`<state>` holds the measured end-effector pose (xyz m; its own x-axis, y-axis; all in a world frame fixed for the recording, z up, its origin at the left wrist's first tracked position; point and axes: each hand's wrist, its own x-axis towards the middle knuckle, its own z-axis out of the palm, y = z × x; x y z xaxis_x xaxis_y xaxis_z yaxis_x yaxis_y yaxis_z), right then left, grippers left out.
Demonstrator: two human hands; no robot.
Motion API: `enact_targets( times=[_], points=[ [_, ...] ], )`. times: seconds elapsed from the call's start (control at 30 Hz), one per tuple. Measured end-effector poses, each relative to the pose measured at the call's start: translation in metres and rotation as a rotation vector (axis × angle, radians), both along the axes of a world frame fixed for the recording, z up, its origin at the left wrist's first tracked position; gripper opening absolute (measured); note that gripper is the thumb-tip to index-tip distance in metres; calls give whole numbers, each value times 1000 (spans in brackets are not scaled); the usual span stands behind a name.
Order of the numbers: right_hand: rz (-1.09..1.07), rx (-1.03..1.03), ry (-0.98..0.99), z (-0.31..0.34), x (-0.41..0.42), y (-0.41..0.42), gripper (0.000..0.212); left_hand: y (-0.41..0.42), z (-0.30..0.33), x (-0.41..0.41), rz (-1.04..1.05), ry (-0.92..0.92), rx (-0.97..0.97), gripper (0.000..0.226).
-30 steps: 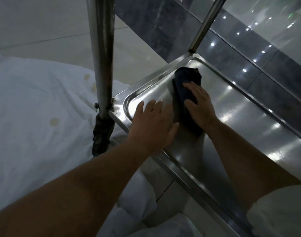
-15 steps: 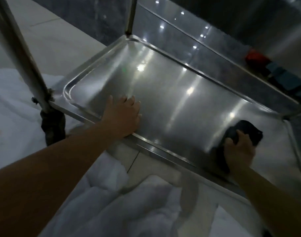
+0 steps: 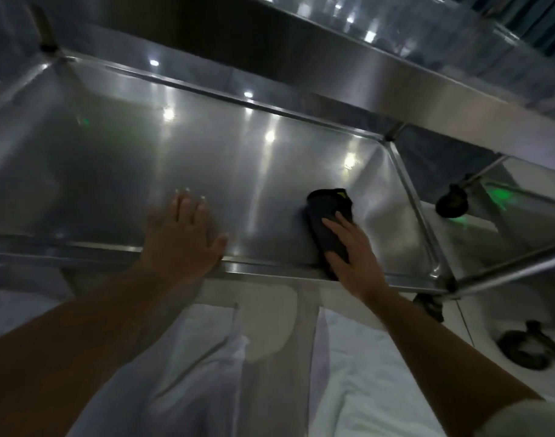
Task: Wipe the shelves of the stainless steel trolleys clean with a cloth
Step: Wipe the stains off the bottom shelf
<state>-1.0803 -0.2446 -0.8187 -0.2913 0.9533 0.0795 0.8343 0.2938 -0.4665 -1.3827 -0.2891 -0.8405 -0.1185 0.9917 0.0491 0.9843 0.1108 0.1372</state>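
The stainless steel trolley's low shelf (image 3: 118, 171) spreads across the view, shiny with light reflections and a raised rim. A dark folded cloth (image 3: 328, 212) lies on the shelf's right part, near the front rim. My right hand (image 3: 352, 247) presses flat on the cloth with straight fingers. My left hand (image 3: 183, 234) rests flat on the shelf at the front rim, fingers spread, holding nothing. An upper shelf's (image 3: 348, 58) underside and edge cross the top of the view.
White fabric (image 3: 206, 357) covers my legs below the shelf's front edge. A trolley post and caster (image 3: 453, 203) stand to the right of the shelf. A dark coiled object (image 3: 528, 351) lies on the pale floor at lower right.
My right hand has swept the cloth from the shelf's far left corner to its right side. My left hand has slid right along the front rim. My view swung right.
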Motion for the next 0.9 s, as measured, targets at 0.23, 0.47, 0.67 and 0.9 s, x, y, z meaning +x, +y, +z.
enact_targets(
  times=[0.23,0.47,0.67,0.9],
  points=[
    [-541,-25,-109,5,115,-1,59,1,-10,-8,-20,47,22,93],
    [-602,-8,-169,-3,49,11,60,4,-13,-9,-22,31,53,89],
    [-24,68,-146,1,-46,6,60,16,-11,-2,-42,92,2,76],
    [88,22,-17,5,-10,-6,61,13,-12,-1,-21,80,-13,97]
  ],
)
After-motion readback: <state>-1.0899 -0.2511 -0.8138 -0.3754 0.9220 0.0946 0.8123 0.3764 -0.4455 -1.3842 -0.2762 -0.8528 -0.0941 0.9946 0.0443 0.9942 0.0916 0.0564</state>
